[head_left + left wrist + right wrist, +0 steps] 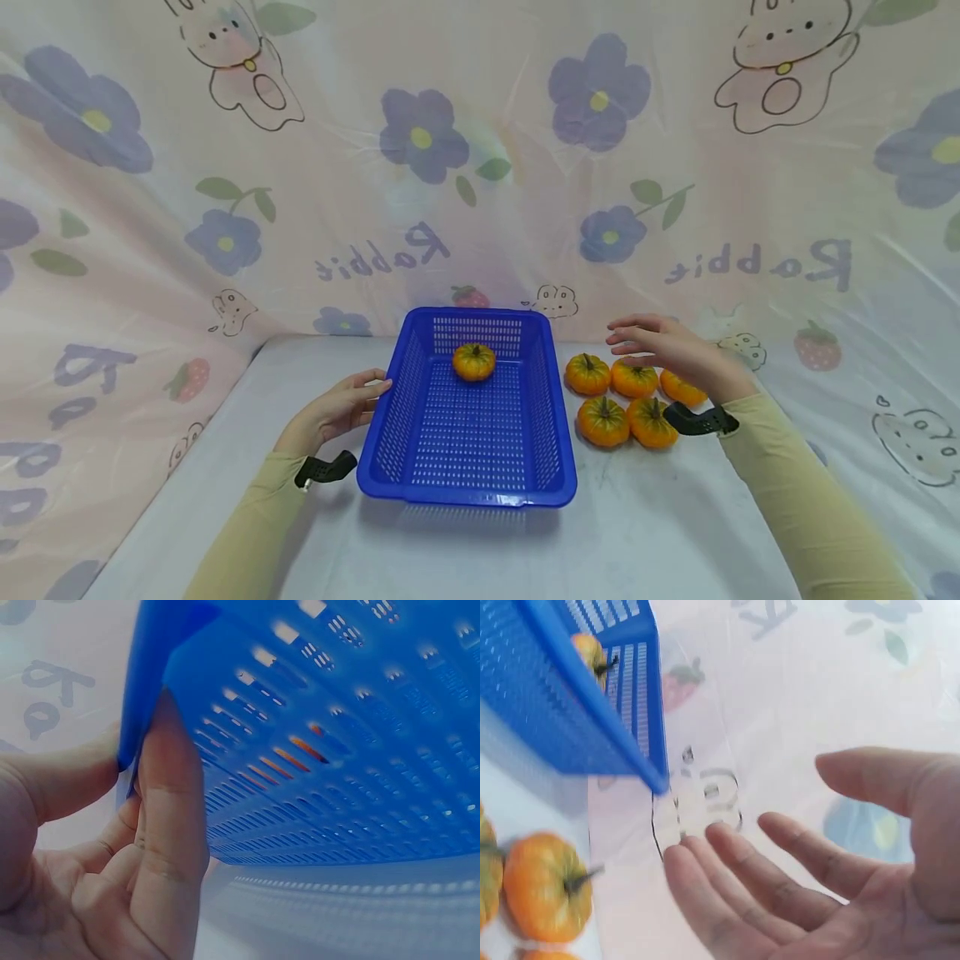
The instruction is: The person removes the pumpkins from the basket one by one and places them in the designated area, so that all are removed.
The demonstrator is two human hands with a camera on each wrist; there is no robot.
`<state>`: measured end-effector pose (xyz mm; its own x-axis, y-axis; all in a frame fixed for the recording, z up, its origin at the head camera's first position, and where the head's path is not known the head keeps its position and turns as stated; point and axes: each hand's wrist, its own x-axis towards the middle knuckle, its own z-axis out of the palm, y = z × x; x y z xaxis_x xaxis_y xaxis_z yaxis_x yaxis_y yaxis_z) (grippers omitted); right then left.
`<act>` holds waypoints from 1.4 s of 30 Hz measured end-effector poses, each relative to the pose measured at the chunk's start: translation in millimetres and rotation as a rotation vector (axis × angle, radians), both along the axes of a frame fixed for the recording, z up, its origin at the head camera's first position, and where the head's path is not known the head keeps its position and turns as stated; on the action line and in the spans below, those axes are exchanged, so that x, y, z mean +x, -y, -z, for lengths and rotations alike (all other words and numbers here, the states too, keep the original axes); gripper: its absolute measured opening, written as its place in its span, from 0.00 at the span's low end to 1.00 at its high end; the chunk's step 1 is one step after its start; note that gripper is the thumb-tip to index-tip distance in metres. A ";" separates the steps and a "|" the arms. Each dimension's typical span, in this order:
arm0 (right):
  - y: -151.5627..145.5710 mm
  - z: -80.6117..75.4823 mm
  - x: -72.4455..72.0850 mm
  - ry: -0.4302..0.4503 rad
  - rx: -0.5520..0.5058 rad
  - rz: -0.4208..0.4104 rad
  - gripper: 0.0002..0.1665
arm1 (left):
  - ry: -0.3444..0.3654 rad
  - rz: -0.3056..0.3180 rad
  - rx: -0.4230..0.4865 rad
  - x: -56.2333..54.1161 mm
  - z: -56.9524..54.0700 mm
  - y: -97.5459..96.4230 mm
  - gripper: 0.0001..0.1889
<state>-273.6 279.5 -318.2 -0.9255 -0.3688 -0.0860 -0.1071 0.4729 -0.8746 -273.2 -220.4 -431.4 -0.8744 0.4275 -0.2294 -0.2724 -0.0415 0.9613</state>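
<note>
A blue plastic basket [468, 492] with slotted walls stands on the white table. Inside it, toward the far end, lies one small orange-green pumpkin [474, 363]. My left hand [337, 410] pinches the basket's left rim; in the left wrist view the thumb [75, 780] is outside the lip and the fingers lie under it. My right hand [663, 346] hovers over the pumpkins right of the basket, fingers apart and holding nothing. Several small pumpkins [603, 421] sit there in two rows, one partly hidden by the right hand and wrist.
A pale curtain [510, 208] printed with flowers and rabbits hangs behind and beside the table [450, 558]. Each wrist carries a black strap-like mount [701, 419]. The basket's right wall stands close to the nearest pumpkins [547, 886].
</note>
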 end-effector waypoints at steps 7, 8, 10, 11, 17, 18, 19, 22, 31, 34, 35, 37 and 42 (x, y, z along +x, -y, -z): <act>43.1 4.8 -19.9 0.046 -0.108 -0.078 0.28 | -0.008 -0.001 0.005 -0.5 0.3 1.3 0.11; 49.3 5.7 -22.4 0.062 -0.134 -0.090 0.27 | -0.008 -0.001 0.005 -0.4 0.4 1.2 0.11; 60.8 7.2 -26.4 0.100 -0.183 -0.109 0.26 | -0.012 0.004 0.006 -0.2 0.2 0.8 0.11; 66.8 7.7 -28.3 0.113 -0.196 -0.110 0.26 | -0.012 0.005 0.004 -0.3 0.2 0.6 0.11; 97.1 9.3 -37.0 0.155 -0.199 -0.104 0.26 | -0.013 0.008 0.004 -1.3 -0.7 -0.1 0.10; 101.0 10.1 -38.3 0.161 -0.193 -0.109 0.26 | -0.014 0.009 0.005 -1.3 -0.9 -0.2 0.10; 105.0 11.2 -40.0 0.172 -0.195 -0.110 0.26 | -0.014 0.010 0.005 -1.2 -1.2 -0.3 0.09; 115.4 15.4 -44.8 0.193 -0.201 -0.122 0.27 | -0.013 0.008 0.005 -0.8 -1.8 -0.7 0.10; 141.5 26.5 -58.9 0.265 -0.224 -0.086 0.27 | 0.000 -0.009 0.005 -0.5 -1.3 -0.6 0.13; 149.0 31.1 -62.3 0.276 -0.229 -0.069 0.27 | -0.002 -0.009 0.005 -0.6 -1.3 -0.5 0.13; 151.5 32.4 -63.2 0.279 -0.232 -0.062 0.27 | -0.002 -0.009 0.005 -0.5 -1.4 -0.4 0.13; 156.0 35.8 -65.6 0.285 -0.240 -0.045 0.27 | -0.003 -0.007 0.008 -1.0 -1.2 -0.2 0.12; 164.1 42.7 -72.0 0.299 -0.253 -0.003 0.28 | -0.001 0.000 0.015 -1.7 -0.7 0.3 0.12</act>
